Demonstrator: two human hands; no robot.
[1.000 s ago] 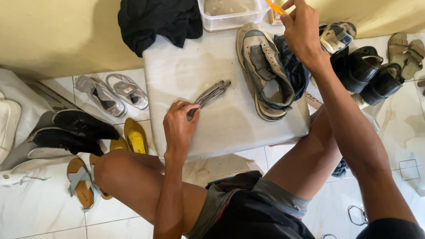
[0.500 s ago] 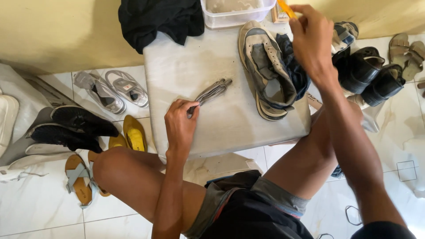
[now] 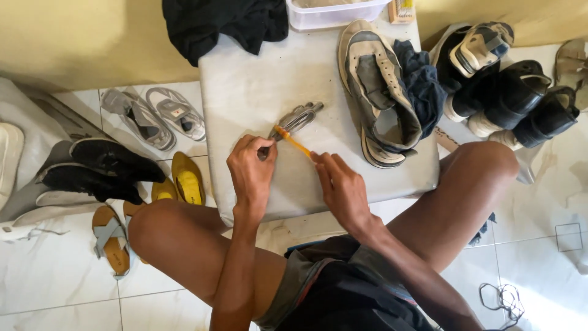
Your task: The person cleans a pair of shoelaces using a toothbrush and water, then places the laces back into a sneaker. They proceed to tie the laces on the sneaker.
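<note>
Head view, left to right. Far left on the white tile floor: black sneakers, a tan sandal nearer, grey sandals farther, yellow flats just beside the grey work slab.

Black cloth is bunched on the slab's far left corner. Clear plastic tub, rectangular with a white rim, sits at the far edge; contents unreadable. Just right of it is a small yellow-and-white box, label too cropped to make out.

Left hand is on the slab's near part, fingers curled tight on the near end of a grey metal tool, which lies flat, angled far-right. Right hand sits just right of it, fingertips pinched on a thin yellow stick. The stick's far tip meets the tool right at the left hand's fingers. Hands are close, not touching.

Right of the hands: worn grey sneaker lying on the slab, dark blue rag against its right side.

Right of the slab on the floor: black-and-white sneaker, black shoes, tan sandal at the frame edge. Near right: a loop of thin cord on the tiles.
</note>
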